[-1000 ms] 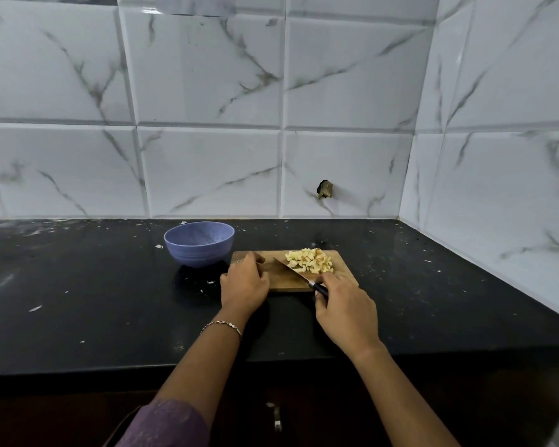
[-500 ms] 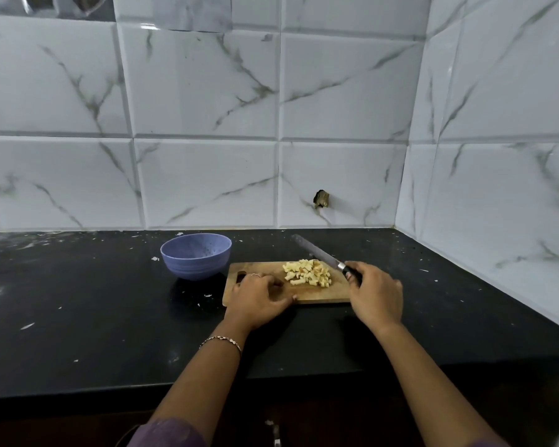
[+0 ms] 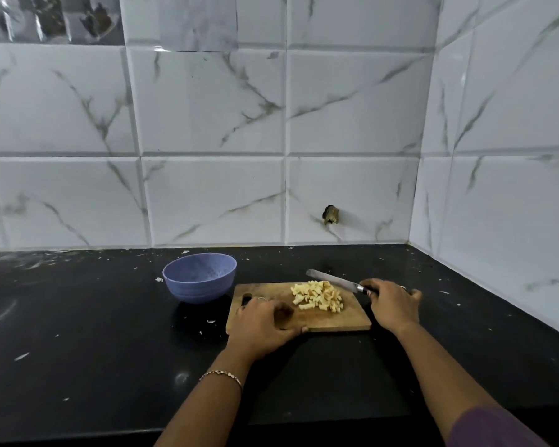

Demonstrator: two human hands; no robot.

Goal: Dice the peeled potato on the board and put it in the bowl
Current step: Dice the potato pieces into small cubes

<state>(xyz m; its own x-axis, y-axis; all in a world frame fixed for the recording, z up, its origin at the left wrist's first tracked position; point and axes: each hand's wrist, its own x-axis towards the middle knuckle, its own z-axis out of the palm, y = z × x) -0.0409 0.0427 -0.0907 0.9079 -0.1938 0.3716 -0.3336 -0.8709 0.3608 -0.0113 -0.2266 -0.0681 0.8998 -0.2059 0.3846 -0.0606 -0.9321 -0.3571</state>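
Head view: left hand (image 3: 262,327) gripped the board (image 3: 336,321) at seven o'clock, likely to lift it; right hand (image 3: 394,303) clasped the knife (image 3: 333,280) beyond the potato (image 3: 318,296), diced mid-board; bowl (image 3: 197,290) stood at ten o'clock.

We face a back wall (image 3: 207,124) of large white tiles veined in grey like marble. It meets a side wall (image 3: 504,156) of the same tiles in a corner on our right. Low on the back wall near that corner we see a small dark ragged spot (image 3: 330,214) in one tile, hole or stub we cannot tell, and at the upper left a glossy strip (image 3: 46,17) holds blurred reflections. Below runs a black countertop (image 3: 78,333), smooth enough to catch soft light, flecked with pale specks and smears.
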